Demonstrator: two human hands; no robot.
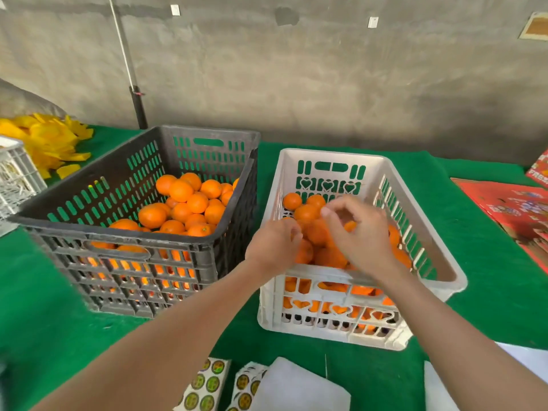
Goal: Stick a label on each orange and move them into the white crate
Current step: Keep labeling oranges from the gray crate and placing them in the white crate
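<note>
Sitting side by side on a green cloth point(489, 262), a black crate point(133, 256) and a white crate point(355, 157) both hold fruit. The black crate on the left is partly filled with loose oranges point(184, 203). The white crate, with heart shapes cut into its walls, holds a pile of oranges point(307, 212) heaped against its near side.

Both hands are over the white crate, the forearms crossing its near rim. The left hand point(275, 247) is back up, with its fingers curled down over an orange point(304, 252) in the pile. The fingertips are hidden, so it cannot be told whether they grip it. The right hand point(361, 232) hangs just above the pile with its fingers bent and the tips drawn toward the thumb. Whether they pinch anything cannot be told.

Two label sheets point(204, 387) lie at the near edge of the cloth, one just beside the other. They carry rows of round green-and-yellow stickers whose print is too small to read. White backing paper point(296, 390) lies just right of them.

A red carton point(504, 209) lies flat at the far right. Behind it, a second red box point(539, 173) shows white letters beginning "FRE", cut off by the frame edge. A heap of yellow wrappers point(50, 137) and a small white basket point(14, 176) sit at the far left.
</note>
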